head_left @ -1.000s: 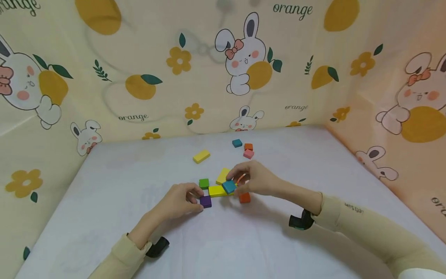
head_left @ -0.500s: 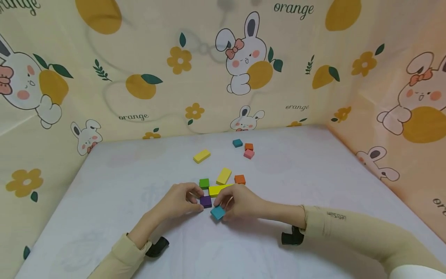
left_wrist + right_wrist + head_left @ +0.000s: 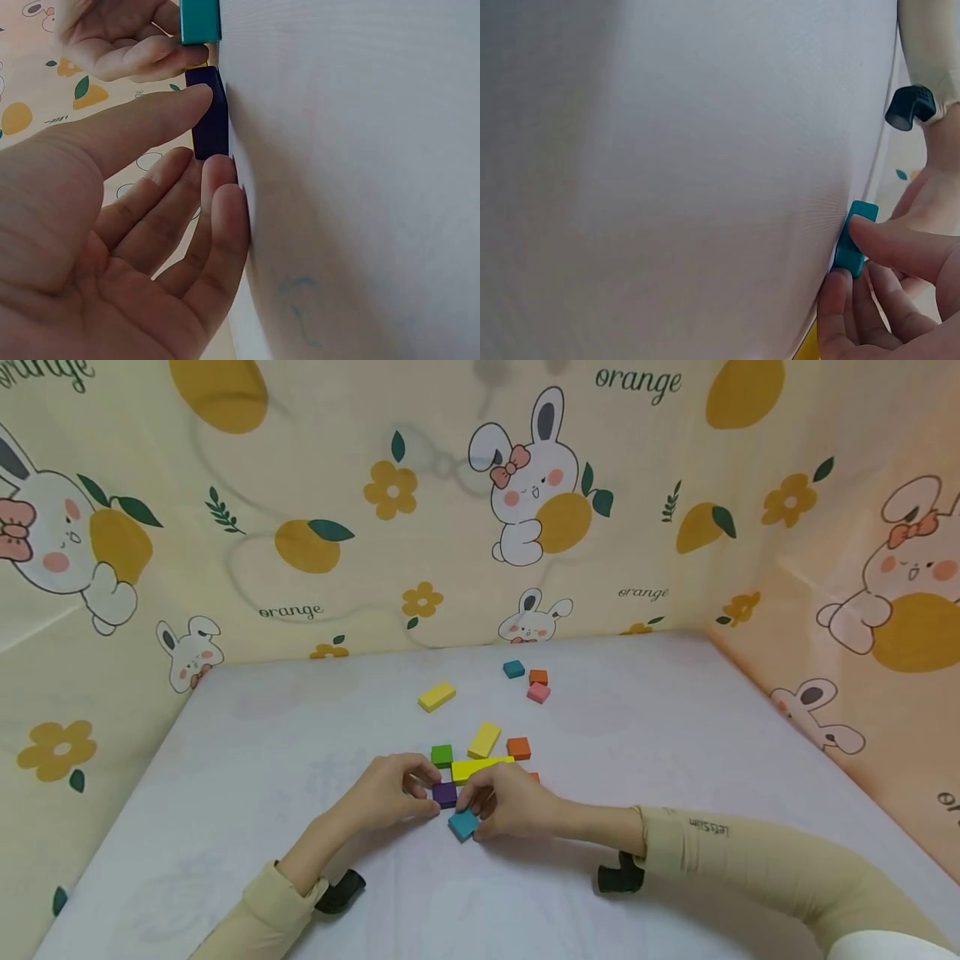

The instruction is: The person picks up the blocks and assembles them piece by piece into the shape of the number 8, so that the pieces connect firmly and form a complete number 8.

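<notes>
In the head view my left hand [image 3: 386,789] holds a purple block [image 3: 445,795] between thumb and fingertips. The left wrist view shows the thumb lying on that purple block [image 3: 208,112], low at the white surface. My right hand [image 3: 513,797] pinches a teal block [image 3: 463,825] just in front of the purple one, its thumb on one face in the right wrist view. Behind the hands lies a yellow block [image 3: 472,770], partly covered by the right hand. A green block [image 3: 442,756] sits at its left end. One orange block [image 3: 534,777] is mostly hidden behind the right hand.
Beyond the long yellow block lie a slanted yellow block [image 3: 484,740] and an orange block [image 3: 518,748]. Farther back are another yellow block [image 3: 437,697], a teal one [image 3: 513,669], an orange one [image 3: 538,677] and a pink one [image 3: 538,692]. Printed cloth [image 3: 450,552] walls the table.
My right hand has brought the teal block from above the yellow block toward the front and left, down beside the purple block. The left hand has stayed at the purple block.
</notes>
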`<act>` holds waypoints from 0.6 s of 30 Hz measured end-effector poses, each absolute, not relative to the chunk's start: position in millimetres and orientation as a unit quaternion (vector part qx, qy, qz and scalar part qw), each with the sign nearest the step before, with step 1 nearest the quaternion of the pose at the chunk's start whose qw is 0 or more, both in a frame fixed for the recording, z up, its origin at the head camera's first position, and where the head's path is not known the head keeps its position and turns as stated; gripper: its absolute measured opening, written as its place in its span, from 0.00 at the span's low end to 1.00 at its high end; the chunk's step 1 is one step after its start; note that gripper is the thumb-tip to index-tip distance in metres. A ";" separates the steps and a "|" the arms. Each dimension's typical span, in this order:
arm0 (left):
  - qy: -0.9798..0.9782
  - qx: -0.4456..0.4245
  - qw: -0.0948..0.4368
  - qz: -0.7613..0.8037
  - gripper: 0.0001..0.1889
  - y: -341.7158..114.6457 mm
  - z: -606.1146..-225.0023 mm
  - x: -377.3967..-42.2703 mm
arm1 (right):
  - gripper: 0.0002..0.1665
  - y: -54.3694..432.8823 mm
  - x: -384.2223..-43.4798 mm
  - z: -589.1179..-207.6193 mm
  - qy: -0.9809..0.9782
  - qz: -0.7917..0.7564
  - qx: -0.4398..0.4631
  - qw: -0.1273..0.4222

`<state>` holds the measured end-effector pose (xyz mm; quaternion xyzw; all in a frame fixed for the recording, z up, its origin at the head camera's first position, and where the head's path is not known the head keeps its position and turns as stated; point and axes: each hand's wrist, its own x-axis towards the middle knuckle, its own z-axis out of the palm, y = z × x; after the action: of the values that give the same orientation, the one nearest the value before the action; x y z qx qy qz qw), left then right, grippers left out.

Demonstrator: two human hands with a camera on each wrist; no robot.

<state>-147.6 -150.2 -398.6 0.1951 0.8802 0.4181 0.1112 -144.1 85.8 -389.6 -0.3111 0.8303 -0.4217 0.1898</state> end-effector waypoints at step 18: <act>0.879 0.198 0.109 0.420 0.16 -150.0 -400.1 -147.1 | 0.17 83.1 -140.4 -386.7 0.828 -0.441 -0.302 0.171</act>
<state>-147.1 -150.0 -400.1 0.1978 0.8790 0.4200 0.1090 -140.4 83.1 -386.7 -0.3019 0.8280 -0.4405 0.1708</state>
